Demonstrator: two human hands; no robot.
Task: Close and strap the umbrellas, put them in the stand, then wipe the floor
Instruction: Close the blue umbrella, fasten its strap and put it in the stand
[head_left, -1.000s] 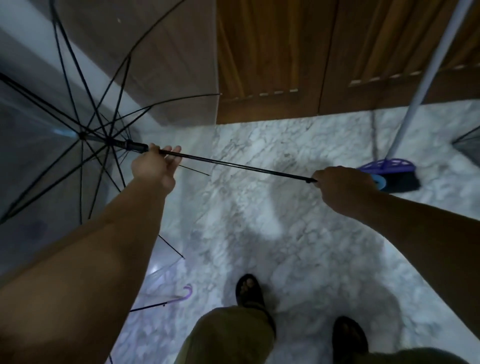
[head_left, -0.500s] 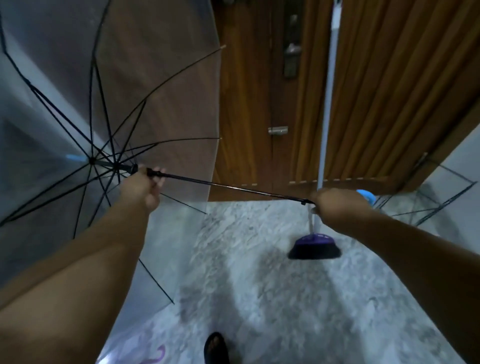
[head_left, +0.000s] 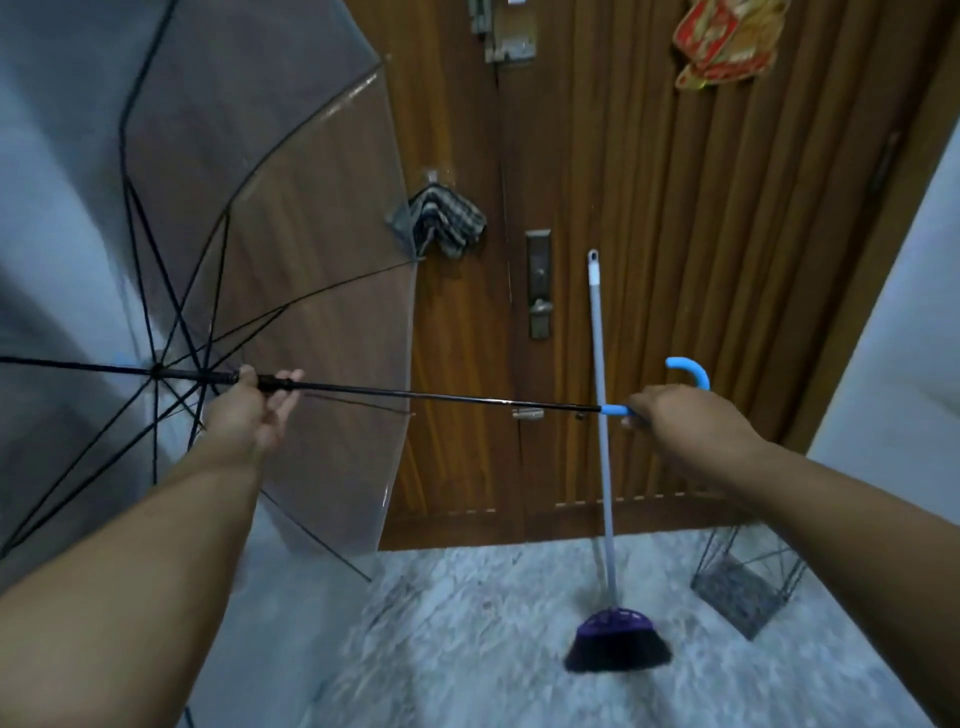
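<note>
Across the middle of the frame we hold the open umbrella (head_left: 218, 291) level, right hand (head_left: 670, 415) clenched around its blue handle (head_left: 688, 371) for bracing, left hand (head_left: 260, 408) loosely gripping the slider (head_left: 275, 383), probably to collapse it.

Open umbrella (head_left: 249, 218) left, broom (head_left: 605, 467) against door (head_left: 649, 208), stand (head_left: 748, 582) right

The clear plastic umbrella with black ribs (head_left: 270, 260) runs off the left edge, so its far panels are cut away. The right hand (head_left: 675, 410) covers the middle of its blue hooked handle. The wire-frame umbrella stand (head_left: 748, 582) is partly behind the right forearm. The marble floor (head_left: 467, 649) is smeared, perhaps from motion.
</note>
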